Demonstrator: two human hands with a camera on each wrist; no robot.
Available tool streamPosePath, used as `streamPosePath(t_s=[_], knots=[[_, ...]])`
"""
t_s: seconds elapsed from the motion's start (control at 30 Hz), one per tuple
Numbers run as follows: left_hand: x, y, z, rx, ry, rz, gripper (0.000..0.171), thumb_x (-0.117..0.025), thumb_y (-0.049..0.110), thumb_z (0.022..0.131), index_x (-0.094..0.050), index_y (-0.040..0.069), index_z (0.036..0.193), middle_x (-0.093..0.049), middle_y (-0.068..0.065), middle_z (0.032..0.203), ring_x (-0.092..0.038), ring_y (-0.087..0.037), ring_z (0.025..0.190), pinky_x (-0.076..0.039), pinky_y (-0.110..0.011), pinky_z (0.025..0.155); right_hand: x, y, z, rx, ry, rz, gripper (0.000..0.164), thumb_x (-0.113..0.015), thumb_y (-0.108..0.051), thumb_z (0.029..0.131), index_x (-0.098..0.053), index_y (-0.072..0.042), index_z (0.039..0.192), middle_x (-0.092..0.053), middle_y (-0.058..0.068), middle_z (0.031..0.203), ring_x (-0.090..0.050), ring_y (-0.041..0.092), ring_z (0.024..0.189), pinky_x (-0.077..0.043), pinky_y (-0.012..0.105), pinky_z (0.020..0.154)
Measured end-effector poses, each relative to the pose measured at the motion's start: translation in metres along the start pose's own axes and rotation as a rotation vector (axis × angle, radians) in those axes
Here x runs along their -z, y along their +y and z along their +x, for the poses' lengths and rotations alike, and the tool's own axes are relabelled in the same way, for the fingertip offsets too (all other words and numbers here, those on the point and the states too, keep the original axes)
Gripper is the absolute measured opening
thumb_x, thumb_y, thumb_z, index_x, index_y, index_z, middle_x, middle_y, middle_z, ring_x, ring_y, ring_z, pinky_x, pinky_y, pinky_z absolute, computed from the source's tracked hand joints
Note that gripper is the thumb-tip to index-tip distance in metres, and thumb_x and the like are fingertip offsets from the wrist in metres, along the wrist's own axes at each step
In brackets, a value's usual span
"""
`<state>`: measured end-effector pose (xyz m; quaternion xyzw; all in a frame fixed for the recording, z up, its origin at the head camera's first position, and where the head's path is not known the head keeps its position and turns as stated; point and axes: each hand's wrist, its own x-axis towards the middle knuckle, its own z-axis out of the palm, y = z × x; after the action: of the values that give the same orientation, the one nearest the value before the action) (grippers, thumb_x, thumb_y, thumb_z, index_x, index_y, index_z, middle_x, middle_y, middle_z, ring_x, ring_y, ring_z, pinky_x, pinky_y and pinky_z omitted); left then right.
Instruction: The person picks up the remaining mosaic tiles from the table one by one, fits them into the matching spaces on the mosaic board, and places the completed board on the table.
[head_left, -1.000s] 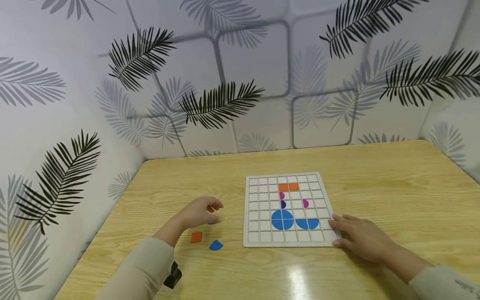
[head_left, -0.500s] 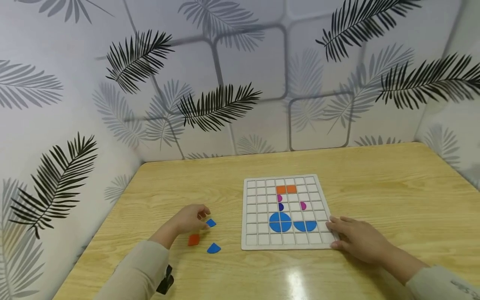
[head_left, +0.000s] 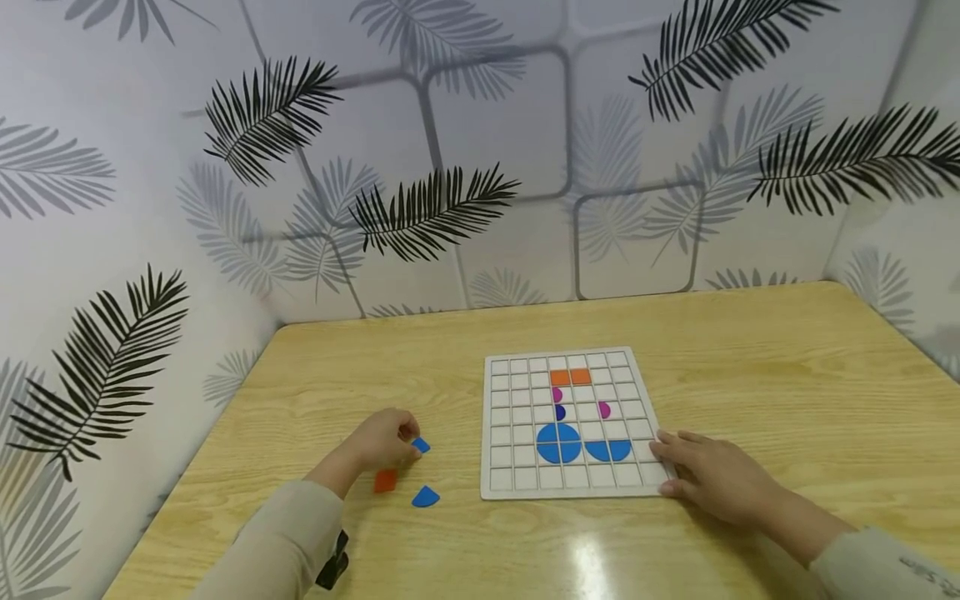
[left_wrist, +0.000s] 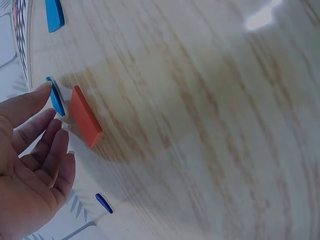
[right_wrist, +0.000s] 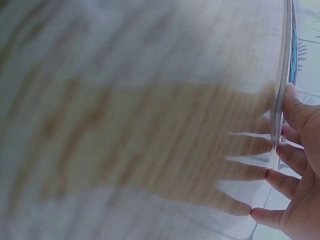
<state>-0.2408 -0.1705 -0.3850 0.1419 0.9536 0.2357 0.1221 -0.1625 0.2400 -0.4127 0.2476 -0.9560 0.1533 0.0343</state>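
Note:
My left hand (head_left: 384, 439) is over the table's left part, thumb and index finger at opposite ends of a flat blue piece (left_wrist: 56, 98), pinching it. The hand covers part of that piece in the head view. Close by lies an orange-red square tile (head_left: 386, 481), and a blue quarter-circle piece (head_left: 425, 497) lies nearer the front. My right hand (head_left: 716, 475) touches the right edge of a white grid board (head_left: 517, 479) near its front corner, fingers extended. On the board sit orange squares (head_left: 570, 377), pink half-circles (head_left: 604, 410), a dark blue half-circle (head_left: 560, 412) and blue quarter-circles (head_left: 558, 443).
The wood-grain table (head_left: 420, 358) reaches back to a wall (head_left: 510, 233) with a leaf pattern. In the left wrist view a small dark blue piece (left_wrist: 104, 203) lies beyond the left fingers. A black device (head_left: 333, 560) is under the left sleeve.
My left hand has come down and back to the blue piece, and its thumb and finger have closed in on it. My right hand stays at the board's edge.

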Motion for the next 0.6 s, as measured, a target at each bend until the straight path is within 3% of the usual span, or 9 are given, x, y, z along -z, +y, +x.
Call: streamPosePath(t_s=[0.6], knots=[[-0.0031,0.0032,-0.0007,-0.032,0.06,0.059,0.016,-0.07,0.009,0.07,-0.056,0.006,0.076,-0.049,0.0,0.076,-0.046,-0.014,0.071,-0.041,-0.031,0.067,0.0021,-0.0009,0.0005,-0.009,-0.026,0.003,0.053,-0.059,-0.037,0.077,-0.053,-0.003,0.116,-0.047,0.019,0.12,-0.042,0.041,0.107,-0.033,0.054,0.081]])
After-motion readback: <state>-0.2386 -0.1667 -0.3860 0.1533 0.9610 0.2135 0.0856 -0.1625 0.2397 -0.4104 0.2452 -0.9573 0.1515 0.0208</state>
